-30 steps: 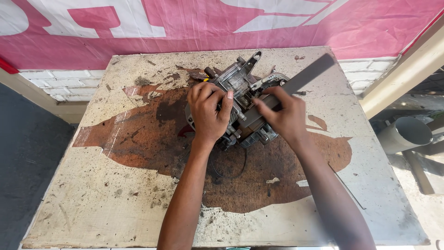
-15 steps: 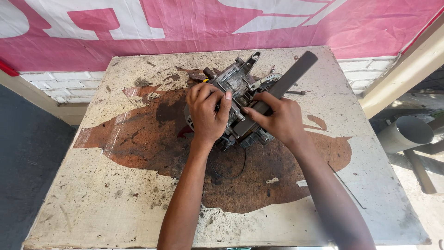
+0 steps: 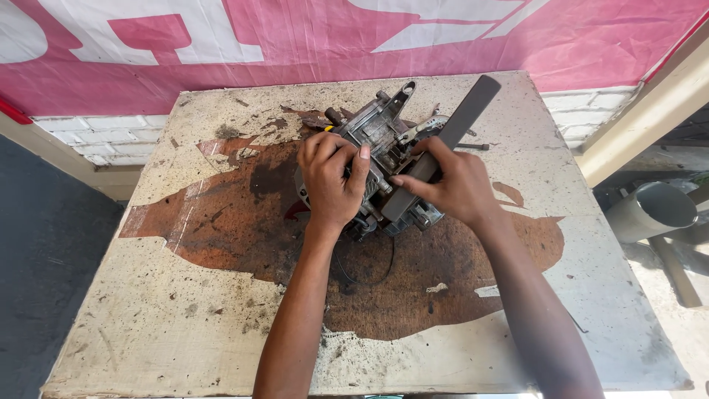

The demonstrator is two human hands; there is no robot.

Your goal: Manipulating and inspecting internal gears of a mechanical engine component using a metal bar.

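A grey metal machine assembly [image 3: 380, 140] with brackets and wires lies on a worn wooden table [image 3: 185, 325]. My left hand [image 3: 331, 177] is closed over its left side, pressing it down. My right hand [image 3: 454, 185] grips a long dark grey lever or bar [image 3: 465, 118] that slants up to the right from the assembly's lower right part. A thin black wire [image 3: 369, 277] loops out below the assembly toward me.
The tabletop is stained dark brown around the assembly and flaked pale elsewhere. A pink and white banner [image 3: 332, 44] hangs behind the table's far edge. A grey pipe [image 3: 650, 210] and wooden beams [image 3: 642, 111] stand off the right side.
My right hand has slid down along the dark bar and lifted it, so the bar now rises clear of the assembly toward the upper right. The left hand stayed in place.
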